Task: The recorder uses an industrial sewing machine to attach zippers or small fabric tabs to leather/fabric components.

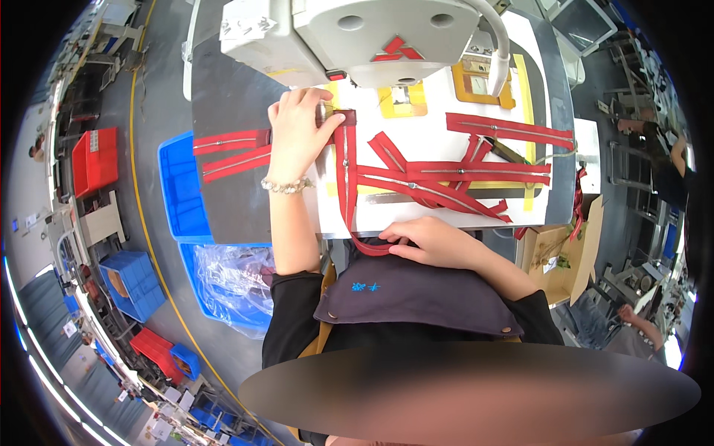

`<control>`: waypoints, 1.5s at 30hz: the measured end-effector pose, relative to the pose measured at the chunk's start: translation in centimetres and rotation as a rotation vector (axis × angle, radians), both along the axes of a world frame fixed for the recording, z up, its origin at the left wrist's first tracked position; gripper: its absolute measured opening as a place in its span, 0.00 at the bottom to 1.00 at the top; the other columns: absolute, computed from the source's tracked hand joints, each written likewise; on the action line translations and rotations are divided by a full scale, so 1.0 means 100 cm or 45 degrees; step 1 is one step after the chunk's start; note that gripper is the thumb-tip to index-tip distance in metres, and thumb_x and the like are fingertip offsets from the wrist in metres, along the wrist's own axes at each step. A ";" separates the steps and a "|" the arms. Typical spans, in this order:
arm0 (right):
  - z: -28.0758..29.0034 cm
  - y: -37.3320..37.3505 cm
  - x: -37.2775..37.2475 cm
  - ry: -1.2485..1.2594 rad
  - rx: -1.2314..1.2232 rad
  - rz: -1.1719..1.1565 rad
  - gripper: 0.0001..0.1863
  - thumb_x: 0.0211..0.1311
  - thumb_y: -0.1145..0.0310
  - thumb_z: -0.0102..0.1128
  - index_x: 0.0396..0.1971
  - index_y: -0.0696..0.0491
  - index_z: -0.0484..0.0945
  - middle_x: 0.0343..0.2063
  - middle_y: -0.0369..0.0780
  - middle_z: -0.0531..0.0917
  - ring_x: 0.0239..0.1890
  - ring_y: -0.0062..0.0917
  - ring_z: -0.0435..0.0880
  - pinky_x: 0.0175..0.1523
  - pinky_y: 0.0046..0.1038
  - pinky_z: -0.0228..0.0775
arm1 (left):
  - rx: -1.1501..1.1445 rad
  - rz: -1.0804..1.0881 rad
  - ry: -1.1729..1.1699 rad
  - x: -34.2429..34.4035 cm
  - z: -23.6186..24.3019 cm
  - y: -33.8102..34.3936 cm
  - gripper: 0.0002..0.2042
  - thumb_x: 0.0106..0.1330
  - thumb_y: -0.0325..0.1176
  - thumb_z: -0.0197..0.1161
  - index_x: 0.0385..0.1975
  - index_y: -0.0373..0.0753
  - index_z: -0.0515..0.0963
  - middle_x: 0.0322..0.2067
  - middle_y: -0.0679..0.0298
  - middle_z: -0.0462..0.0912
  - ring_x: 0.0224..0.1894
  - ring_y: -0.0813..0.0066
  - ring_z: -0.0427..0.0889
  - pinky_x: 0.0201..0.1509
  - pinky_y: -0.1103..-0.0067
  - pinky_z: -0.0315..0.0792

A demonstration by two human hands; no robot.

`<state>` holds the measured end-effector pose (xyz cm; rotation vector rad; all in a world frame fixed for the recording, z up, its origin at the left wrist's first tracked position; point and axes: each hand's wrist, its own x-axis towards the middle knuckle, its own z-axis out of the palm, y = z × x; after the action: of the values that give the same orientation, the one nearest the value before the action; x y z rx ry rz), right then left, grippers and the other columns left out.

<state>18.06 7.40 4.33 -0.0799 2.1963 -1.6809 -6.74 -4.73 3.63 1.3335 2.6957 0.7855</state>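
Observation:
A long red zipper [346, 171] runs from under the sewing machine [387, 44] toward me and droops over the table's front edge. My left hand [297, 130] is beside the machine's metal needle area, thumb touching the zipper's far end and the forefinger apart from it. Its other fingertips are partly hidden. At the front edge, my right hand [431, 241] is closed on the zipper's hanging near end. More red zippers [461, 175] lie crossed on the white worktop to the right. Two red zipper lengths [234, 152] extend left from beside my left wrist.
Yellow-edged templates [404, 100] and a dark-handled tool [506, 151] lie on the worktop [297, 212]. Blue bins [182, 186] stand along its left side, one with clear plastic [234, 282]. An open cardboard box [584, 253] is at the right. Other people sit farther right.

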 end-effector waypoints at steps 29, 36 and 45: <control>-0.050 -0.004 0.019 0.886 0.551 -0.368 0.13 0.50 0.84 0.63 0.37 0.59 0.81 0.15 0.39 0.73 0.14 0.28 0.68 0.22 0.27 0.58 | -1.465 1.499 -1.059 0.159 -0.170 -0.466 0.15 0.61 0.36 0.58 0.45 0.34 0.79 0.38 0.53 0.85 0.36 0.61 0.85 0.39 0.67 0.78; -0.050 -0.013 0.012 1.047 0.674 -0.349 0.14 0.48 0.86 0.63 0.38 0.61 0.81 0.14 0.38 0.70 0.14 0.28 0.67 0.22 0.27 0.58 | -1.354 1.606 -1.030 0.161 -0.319 -0.473 0.16 0.60 0.37 0.59 0.44 0.35 0.80 0.39 0.53 0.85 0.39 0.59 0.85 0.41 0.67 0.77; -0.052 -0.009 0.016 1.074 0.739 -0.344 0.15 0.46 0.86 0.62 0.38 0.61 0.80 0.14 0.38 0.70 0.14 0.29 0.68 0.22 0.29 0.58 | -1.206 1.564 -0.851 0.179 -0.433 -0.480 0.16 0.59 0.39 0.61 0.43 0.35 0.80 0.41 0.52 0.84 0.41 0.58 0.84 0.44 0.67 0.77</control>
<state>19.66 6.48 -0.87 -0.4149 3.3753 -1.1482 11.20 -52.70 -39.62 -0.7088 2.4041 -0.1583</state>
